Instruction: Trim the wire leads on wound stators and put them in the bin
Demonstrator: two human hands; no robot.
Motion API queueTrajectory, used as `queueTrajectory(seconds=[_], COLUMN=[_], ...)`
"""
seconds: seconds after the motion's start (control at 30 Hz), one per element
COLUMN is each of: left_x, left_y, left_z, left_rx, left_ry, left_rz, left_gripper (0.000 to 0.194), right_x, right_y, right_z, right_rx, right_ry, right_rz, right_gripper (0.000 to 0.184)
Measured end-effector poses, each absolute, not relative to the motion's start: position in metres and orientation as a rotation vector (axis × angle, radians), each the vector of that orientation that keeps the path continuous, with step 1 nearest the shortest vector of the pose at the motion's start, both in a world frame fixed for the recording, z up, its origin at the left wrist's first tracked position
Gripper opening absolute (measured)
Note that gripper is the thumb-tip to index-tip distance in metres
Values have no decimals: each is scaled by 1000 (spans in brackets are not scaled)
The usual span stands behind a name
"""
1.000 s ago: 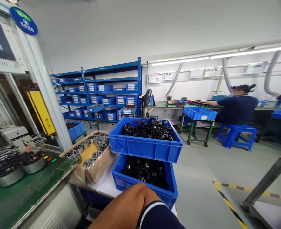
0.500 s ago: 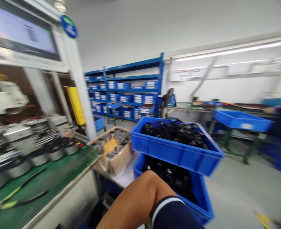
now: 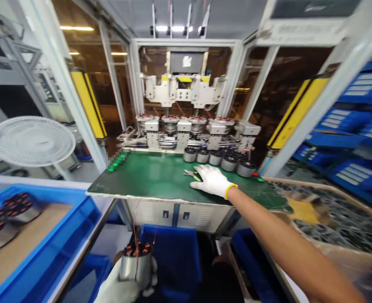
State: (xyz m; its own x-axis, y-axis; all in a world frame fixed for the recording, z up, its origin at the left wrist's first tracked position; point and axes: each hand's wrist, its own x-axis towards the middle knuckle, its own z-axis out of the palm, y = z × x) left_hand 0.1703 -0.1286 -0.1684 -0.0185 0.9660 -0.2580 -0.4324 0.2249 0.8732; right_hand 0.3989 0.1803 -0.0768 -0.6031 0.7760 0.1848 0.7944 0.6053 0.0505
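Maybe the wire (image 3: 137, 249) could snag because it pokes loose from the can (image 3: 130, 268) the left hand (image 3: 120, 286) grips, with the right hand (image 3: 211, 181) spread over pliers (image 3: 190, 173), 1 o'clock from there.

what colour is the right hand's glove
The glove is white with a yellow cuff, clearest in the head view.

Right glove (image 3: 212, 181): white, yellow cuff
Left glove (image 3: 122, 287): white
Held cylinder (image 3: 132, 269): silver side, black-and-copper top
Pliers (image 3: 190, 173): green handle
Bench (image 3: 154, 176): green, pale front edge
Cylinders (image 3: 215, 158) near bench's back right corner: grey, black tops
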Motion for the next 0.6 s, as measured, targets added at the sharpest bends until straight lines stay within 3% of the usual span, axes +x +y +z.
queueTrajectory(seconds=[0.13, 0.3, 0.43, 0.6], left_x=[171, 172, 176, 180], left_y=[-118, -108, -106, -111], left_z=[-170, -166, -163, -164], left_rx=[550, 478, 469, 404], left_ry=[952, 784, 821, 940], left_rz=[1320, 1361, 1349, 1301], left_gripper=[47, 43, 43, 48], right_x=[405, 440, 459, 446], right_y=[160, 134, 121, 69], right_z=[-91, -104, -108, -95], right_rx=[-1155, -946, -1003, -1002], right_ry=[-2769, -2791, -2777, -2872], right_rz=[-353, -485, -628, -383], right_gripper=[70, 73, 52, 43])
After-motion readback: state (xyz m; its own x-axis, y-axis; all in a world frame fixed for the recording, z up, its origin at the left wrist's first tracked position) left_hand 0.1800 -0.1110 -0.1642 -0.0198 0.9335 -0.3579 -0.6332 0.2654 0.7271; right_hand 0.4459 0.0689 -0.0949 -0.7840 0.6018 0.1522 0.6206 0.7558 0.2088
